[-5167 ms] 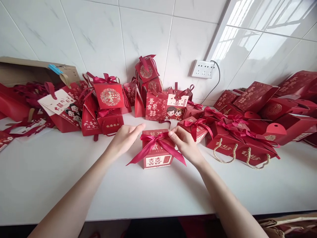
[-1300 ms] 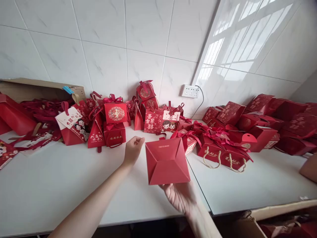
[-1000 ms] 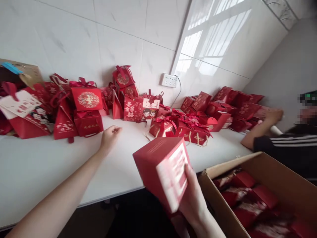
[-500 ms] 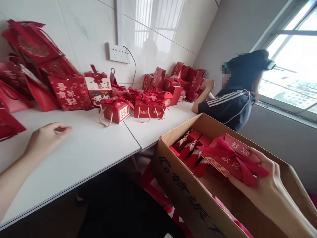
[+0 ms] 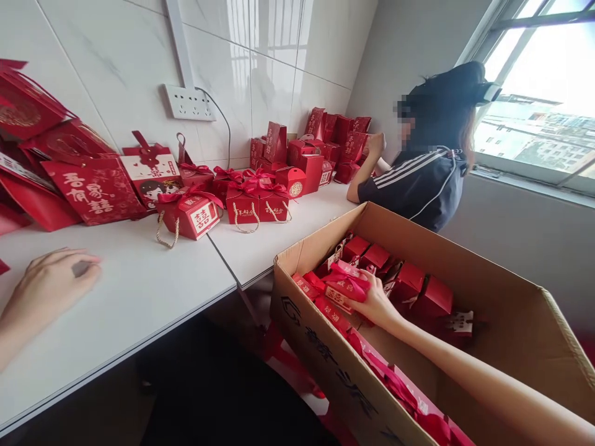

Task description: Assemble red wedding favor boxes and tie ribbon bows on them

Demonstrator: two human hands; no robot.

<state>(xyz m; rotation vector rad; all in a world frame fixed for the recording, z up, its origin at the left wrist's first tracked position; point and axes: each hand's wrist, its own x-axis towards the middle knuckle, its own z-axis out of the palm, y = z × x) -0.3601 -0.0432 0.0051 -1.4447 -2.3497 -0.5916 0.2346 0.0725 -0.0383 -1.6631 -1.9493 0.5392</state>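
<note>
My right hand (image 5: 374,300) is closed on the near end of a red gift box with a magenta ribbon bow (image 5: 346,282), held low inside the big cardboard carton (image 5: 325,365). Similar ribboned red boxes (image 5: 332,313) line the carton's near wall, beside the held box. More red boxes (image 5: 432,296) stand along its far side. Whether the held box touches the carton's floor is hidden. My left hand (image 5: 56,285) is at the white tabletop (image 5: 134,291), slightly blurred. Its fingers curl toward the thumb, with nothing visible in them.
Red gift bags (image 5: 95,189) lean against the tiled wall at left. Small boxes with rope handles (image 5: 244,207) stand mid-table, more boxes (image 5: 309,148) behind. A co-worker (image 5: 418,179) sits beyond the carton by the window. A socket strip (image 5: 190,103) with a cable is on the wall.
My right hand has carried the ribboned box from above the carton down and left into it, beside the other boxes. My left hand has shifted left and down in view as the camera turned.
</note>
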